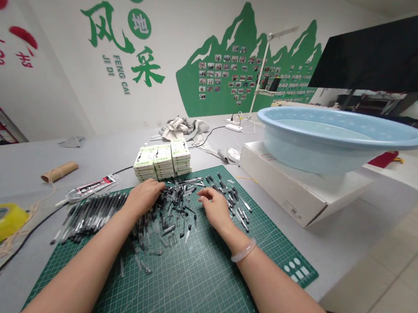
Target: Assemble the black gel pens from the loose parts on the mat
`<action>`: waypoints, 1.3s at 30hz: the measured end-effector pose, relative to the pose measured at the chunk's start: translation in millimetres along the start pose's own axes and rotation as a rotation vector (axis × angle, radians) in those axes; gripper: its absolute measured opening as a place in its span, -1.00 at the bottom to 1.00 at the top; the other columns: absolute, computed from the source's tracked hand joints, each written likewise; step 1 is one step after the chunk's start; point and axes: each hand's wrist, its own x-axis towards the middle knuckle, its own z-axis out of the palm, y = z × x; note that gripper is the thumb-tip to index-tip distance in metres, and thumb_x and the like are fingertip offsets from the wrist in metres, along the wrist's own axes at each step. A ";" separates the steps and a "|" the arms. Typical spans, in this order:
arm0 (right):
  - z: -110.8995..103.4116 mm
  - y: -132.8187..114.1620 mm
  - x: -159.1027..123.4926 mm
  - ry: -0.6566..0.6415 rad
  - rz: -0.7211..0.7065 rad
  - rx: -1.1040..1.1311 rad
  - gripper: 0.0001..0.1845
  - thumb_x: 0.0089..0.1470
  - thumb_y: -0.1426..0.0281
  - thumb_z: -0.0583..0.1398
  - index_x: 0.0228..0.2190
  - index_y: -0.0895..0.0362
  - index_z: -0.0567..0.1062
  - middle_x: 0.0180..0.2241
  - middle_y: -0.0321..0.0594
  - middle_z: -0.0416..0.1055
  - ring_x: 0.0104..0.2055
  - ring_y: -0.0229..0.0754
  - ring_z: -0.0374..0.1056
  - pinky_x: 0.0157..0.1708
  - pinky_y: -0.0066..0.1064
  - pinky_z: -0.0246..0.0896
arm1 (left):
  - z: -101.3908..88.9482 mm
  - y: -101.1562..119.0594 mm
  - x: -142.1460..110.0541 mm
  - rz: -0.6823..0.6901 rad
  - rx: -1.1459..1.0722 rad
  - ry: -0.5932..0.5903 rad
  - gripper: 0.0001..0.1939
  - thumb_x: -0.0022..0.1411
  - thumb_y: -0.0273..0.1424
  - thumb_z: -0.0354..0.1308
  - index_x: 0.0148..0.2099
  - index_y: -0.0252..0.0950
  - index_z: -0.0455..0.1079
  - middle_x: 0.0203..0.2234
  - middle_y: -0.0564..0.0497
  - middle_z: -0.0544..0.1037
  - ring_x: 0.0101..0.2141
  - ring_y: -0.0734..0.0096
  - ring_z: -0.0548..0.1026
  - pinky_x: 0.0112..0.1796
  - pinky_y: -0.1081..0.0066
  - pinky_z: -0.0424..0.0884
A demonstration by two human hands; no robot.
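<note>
My left hand (145,196) reaches into a loose pile of black and clear pen parts (176,200) on the green cutting mat (163,290). Its fingers are closed together at the pile; what they pinch, if anything, is too small to name. To the right of the pile, my right hand (215,206) hovers over the mat with fingers loosely curled and apart, and nothing shows in it. A dense row of pens with black caps (91,213) lies left of my left wrist. More loose pens (239,205) are scattered just right of my right hand.
Behind the pile stand stacked small boxes (162,161). At right, a blue basin (305,151) rests on a white carton (291,192). Yellow tape (14,224), a cardboard tube (60,172) and a packet (92,187) lie left. Grey-white gloves or cloths (183,128) lie behind.
</note>
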 end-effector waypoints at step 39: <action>14.5 -25.5 -29.1 -0.267 -0.277 0.005 -0.75 0.09 0.47 0.12 -0.19 0.04 0.50 -0.25 -0.20 0.50 -0.21 -0.14 0.37 -0.17 -0.30 0.23 | -33.7 52.4 -37.8 -0.181 -0.592 0.029 -0.62 0.30 -0.14 -0.10 -0.13 -0.21 0.45 -0.20 -0.01 0.56 -0.17 0.26 0.46 -0.15 0.34 0.33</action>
